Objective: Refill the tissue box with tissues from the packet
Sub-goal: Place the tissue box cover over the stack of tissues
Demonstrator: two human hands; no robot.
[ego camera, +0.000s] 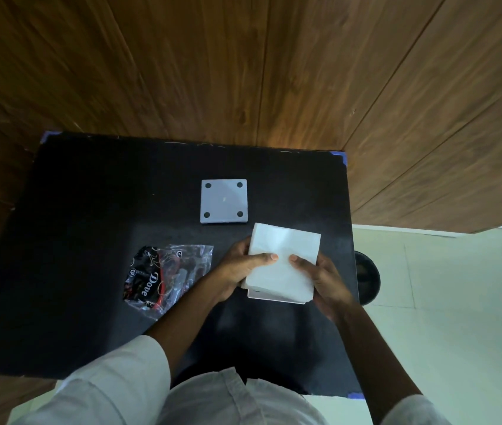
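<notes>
Already the main part of the job looks well advanced: a thick white stack of tissues [283, 259] is out of its wrapping and sits over the open tissue box [274, 296], of which only a thin white edge shows beneath the stack at the near side. The left hand [237, 271] grips the stack's left side, thumb lying across the top, and the right hand [320, 277] grips the right side in the same way, so both are closed on the tissues and seem to be pressing or steadying them into the box. How deep the stack has gone I cannot tell, since the tissues hide the box walls. The packet [167, 276], a crumpled clear and black plastic wrapper, lies flat and apparently empty on the black table [90, 210] just left of the hands, near the left wrist but apart from the box. Further back, well clear of the hands, lies a grey square plate with four dark holes [224, 200]; I take it for the box's lid or base panel, taken off for filling. By my reckoning what remains is to seat the stack fully and squarely, then fetch that panel and fit it on again.
</notes>
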